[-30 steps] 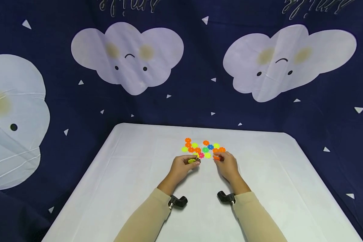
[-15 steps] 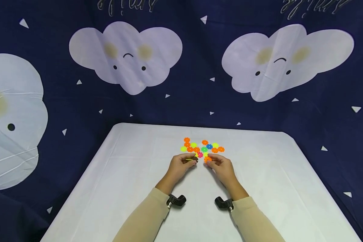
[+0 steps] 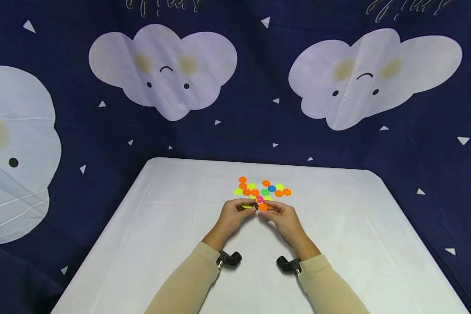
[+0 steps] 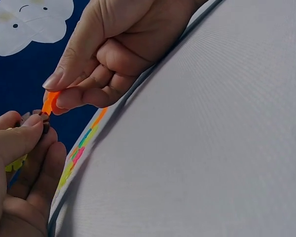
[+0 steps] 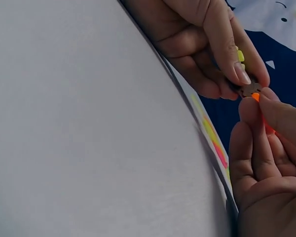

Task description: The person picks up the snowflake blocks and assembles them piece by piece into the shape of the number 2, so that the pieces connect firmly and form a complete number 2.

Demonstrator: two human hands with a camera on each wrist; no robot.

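Note:
Near the far part of the white table [image 3: 204,261], my left hand [image 3: 230,214] pinches a brown snowflake disc [image 5: 250,89] between thumb and fingers. A yellow snowflake disc [image 4: 17,163] sits against the brown one, partly hidden by the left fingers. My right hand [image 3: 288,220] pinches an orange snowflake disc [image 3: 263,207] by its edge. In both wrist views, the orange disc's edge meets the brown disc's edge, with the two hands' fingertips close together. The discs are held above the tabletop.
Behind the hands lies a loose group of flat snowflake discs, among them an orange one [image 3: 242,179], a blue one [image 3: 271,189], a green one [image 3: 264,192] and a pink one [image 3: 260,199]. A dark blue cloth [image 3: 255,135] with printed clouds hangs beyond the table.
My right hand has moved left with the orange disc, bringing it up to the brown disc. The left hand has stayed nearly in place, turning the yellow disc edge-on.

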